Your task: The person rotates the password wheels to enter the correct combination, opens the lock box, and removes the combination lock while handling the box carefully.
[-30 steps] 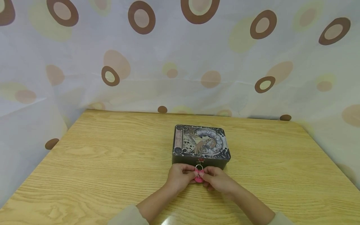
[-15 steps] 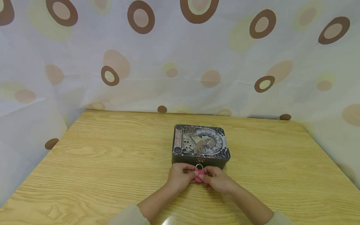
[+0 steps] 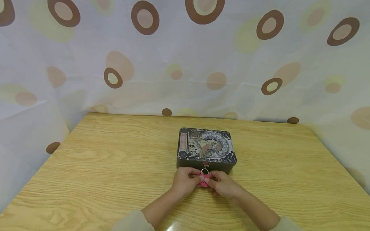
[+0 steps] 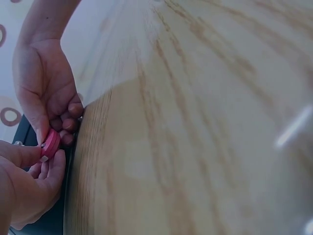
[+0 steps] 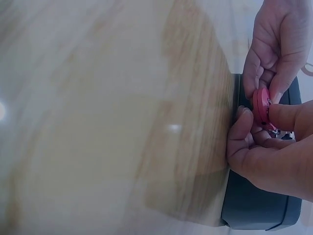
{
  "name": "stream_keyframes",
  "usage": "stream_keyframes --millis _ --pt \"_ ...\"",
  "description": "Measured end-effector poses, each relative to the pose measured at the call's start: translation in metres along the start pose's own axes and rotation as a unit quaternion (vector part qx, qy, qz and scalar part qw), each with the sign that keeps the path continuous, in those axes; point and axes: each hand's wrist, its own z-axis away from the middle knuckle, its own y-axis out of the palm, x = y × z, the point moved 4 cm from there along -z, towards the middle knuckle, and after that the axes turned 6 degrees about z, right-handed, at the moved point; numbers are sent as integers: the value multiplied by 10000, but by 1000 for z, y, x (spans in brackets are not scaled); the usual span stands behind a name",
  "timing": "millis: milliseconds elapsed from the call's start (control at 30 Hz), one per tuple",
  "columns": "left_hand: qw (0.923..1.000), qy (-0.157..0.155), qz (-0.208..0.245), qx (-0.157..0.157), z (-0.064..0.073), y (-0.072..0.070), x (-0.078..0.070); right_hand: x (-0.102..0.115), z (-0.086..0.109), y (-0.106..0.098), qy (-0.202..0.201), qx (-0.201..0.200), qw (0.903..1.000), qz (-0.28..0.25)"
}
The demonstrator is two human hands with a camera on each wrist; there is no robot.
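Observation:
A pink padlock [image 3: 204, 184] with a silver shackle is pinched from both sides at the front of a dark box [image 3: 206, 146]. My left hand [image 3: 184, 182] holds its left side between thumb and fingers. On the other side, my right hand [image 3: 226, 183] grips it the same way, and the two thumbs lie close together on its face. The shackle's top is just below the red and metal clasp [image 3: 206, 164]; whether it passes through the clasp I cannot tell. In the right wrist view the padlock [image 5: 263, 106] shows edge-on between the fingertips.
The box has a printed lid, which is down. It stands on a wood-grain table [image 3: 115, 160]. Behind and at the sides hangs a pale sheet [image 3: 188, 48] with brown and yellow dots. Light sleeves [image 3: 134, 221] cover the forearms near the front.
Hardly anything moves. Both thumbs shift slightly on the padlock's face, and both hands keep their hold. The box stays in place.

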Motion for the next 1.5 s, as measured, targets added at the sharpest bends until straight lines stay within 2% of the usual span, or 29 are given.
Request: stream_keyframes --millis 333,767,1500 --pt "10000 -8 -63 4 -1 0 2 1 0 -1 50 27 10000 21" --pt "9999 -29 156 66 -2 -2 3 -5 0 -5 20 289 9981 -540" --pt "10000 -24 -70 32 -1 -2 0 -2 -1 -4 68 219 9996 -175"
